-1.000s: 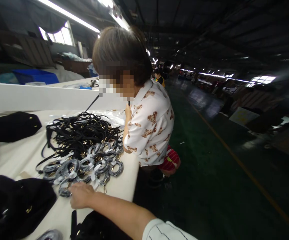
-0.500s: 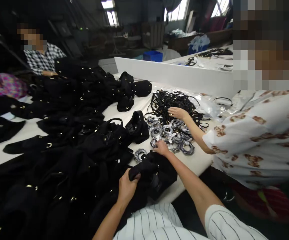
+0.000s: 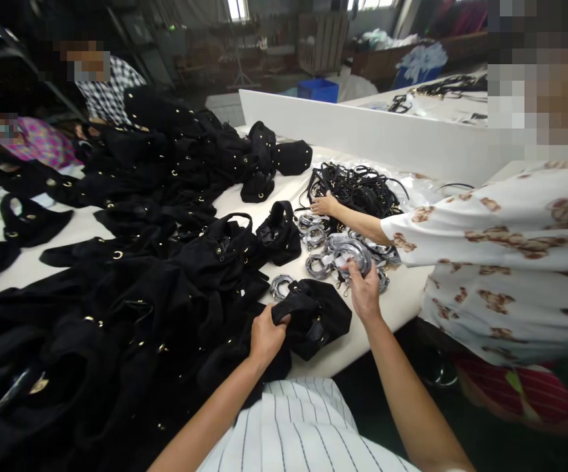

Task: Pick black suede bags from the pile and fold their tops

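Note:
My left hand (image 3: 266, 337) is closed around the handle of a black fabric bag (image 3: 331, 313), which lies on its side at the table's front edge. In my right hand (image 3: 366, 293) is a coiled strap (image 3: 357, 249) in clear wrapping, pinched between thumb and fingers. It is held up over a heap of similar wrapped coils (image 3: 317, 265). One single coil (image 3: 282, 286) lies just behind the bag that I grip. Metal clips show beneath my right hand.
Black bags with gold-coloured fittings (image 3: 166, 282) cover the table's left side. Beyond the coils lies a tangle of black straps (image 3: 357, 187), with a co-worker's hand (image 3: 325, 204) at its near edge. A white board (image 3: 362, 134) stands along the back. Two other people are at the far left.
My right hand has picked up a coiled strap from the heap and moved right with it. My left hand keeps the bag handle. The co-worker's hand has shifted nearer the coils.

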Demonstrator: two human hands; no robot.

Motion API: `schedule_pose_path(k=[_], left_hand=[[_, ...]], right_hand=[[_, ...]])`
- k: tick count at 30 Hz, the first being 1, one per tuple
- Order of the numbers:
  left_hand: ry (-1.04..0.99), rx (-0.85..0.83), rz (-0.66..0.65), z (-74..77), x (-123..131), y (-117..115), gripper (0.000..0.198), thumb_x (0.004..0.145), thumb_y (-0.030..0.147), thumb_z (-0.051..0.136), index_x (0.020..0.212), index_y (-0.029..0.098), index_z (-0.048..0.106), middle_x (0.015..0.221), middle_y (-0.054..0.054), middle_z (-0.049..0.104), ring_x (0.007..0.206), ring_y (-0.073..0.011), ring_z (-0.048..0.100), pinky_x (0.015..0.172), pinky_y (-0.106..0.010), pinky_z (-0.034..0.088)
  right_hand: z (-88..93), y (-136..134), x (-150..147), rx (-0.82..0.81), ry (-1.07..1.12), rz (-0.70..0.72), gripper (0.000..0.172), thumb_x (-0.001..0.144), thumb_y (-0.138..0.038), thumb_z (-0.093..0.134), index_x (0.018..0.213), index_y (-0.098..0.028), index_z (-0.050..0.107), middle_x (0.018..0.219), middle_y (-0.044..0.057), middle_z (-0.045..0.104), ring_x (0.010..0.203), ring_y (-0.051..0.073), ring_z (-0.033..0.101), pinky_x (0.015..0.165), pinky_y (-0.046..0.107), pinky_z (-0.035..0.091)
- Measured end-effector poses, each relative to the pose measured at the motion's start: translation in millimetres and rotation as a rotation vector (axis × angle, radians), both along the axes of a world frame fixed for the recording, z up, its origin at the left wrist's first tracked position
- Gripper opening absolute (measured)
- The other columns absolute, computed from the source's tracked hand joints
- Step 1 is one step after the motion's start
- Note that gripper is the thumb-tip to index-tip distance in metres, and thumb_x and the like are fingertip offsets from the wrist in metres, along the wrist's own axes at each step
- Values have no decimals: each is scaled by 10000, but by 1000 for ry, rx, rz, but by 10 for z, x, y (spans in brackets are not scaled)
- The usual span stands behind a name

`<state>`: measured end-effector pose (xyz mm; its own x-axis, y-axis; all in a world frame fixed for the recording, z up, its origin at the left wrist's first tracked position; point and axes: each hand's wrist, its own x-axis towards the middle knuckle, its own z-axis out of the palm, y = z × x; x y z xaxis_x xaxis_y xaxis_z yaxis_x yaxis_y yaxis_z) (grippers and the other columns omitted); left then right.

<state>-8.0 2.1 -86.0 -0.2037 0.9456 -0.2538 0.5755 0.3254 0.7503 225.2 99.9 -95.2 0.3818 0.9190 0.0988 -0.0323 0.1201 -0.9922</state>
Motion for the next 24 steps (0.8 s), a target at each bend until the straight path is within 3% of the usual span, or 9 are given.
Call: schedule_pose_path(k=[3,5,7,9,11,14,17,20,24], left_hand=[[7,6,-2,-11,6,23,122,813,126,624,918,185,644,871,-55,735,903,-232,700,774,-283,470],[7,10,4,-18,23,37,117,837,134,601,935,179,646,905,-74,739,934,-241,698,794,-293,473],[-2,17,2,-18,62,43,113,868,168,582,964,182,641,925,-76,741,936,-235,700,792,-290,477],[-10,28,-10,-12,115,38,113,884,191,570,982,192,628,925,-65,742,915,-221,704,774,-275,480],[0,40,-20,-1,166,19,98,894,184,544,973,195,601,917,-58,736,895,-208,704,762,-264,480],[48,61,-50,31,209,-39,83,925,176,475,966,199,544,916,-59,718,883,-199,697,757,-262,475],[118,84,-162,94,222,-125,79,945,180,433,956,208,506,910,-56,695,872,-201,690,752,-270,471],[192,104,-367,177,250,-212,60,905,153,472,911,209,494,928,-69,682,899,-229,680,767,-301,478],[238,123,-741,266,385,-327,158,807,112,573,934,193,525,1000,-95,693,974,-282,666,782,-353,511]], right_hand=[[286,-415,24,-7,266,-5,328,869,-500,661,819,-208,521,714,-23,543,739,144,568,739,280,500],[388,-708,8,-73,353,118,317,886,-483,662,817,-209,517,633,-50,464,630,122,511,632,239,469],[390,-970,-63,-173,276,320,272,900,-459,660,902,-211,549,605,-63,448,571,113,471,597,232,450],[293,-1159,-189,-280,60,528,271,917,-467,629,981,-209,577,616,-52,495,571,124,489,604,245,453],[116,-1257,-335,-367,-143,617,321,929,-512,572,1005,-201,598,622,-34,541,589,149,530,613,266,463],[-229,-1283,-489,-410,-342,492,419,933,-574,467,1020,-190,610,704,23,640,625,200,601,640,318,494],[-544,-1287,-521,-363,-606,324,448,959,-515,368,1106,-166,607,925,120,711,797,275,677,763,398,516],[-744,-1338,-504,-325,-798,264,404,965,-361,339,1136,-128,621,955,172,709,857,309,682,786,433,516],[-820,-1461,-516,-323,-771,297,206,919,-236,512,788,-174,658,770,106,681,761,247,663,744,384,538]])
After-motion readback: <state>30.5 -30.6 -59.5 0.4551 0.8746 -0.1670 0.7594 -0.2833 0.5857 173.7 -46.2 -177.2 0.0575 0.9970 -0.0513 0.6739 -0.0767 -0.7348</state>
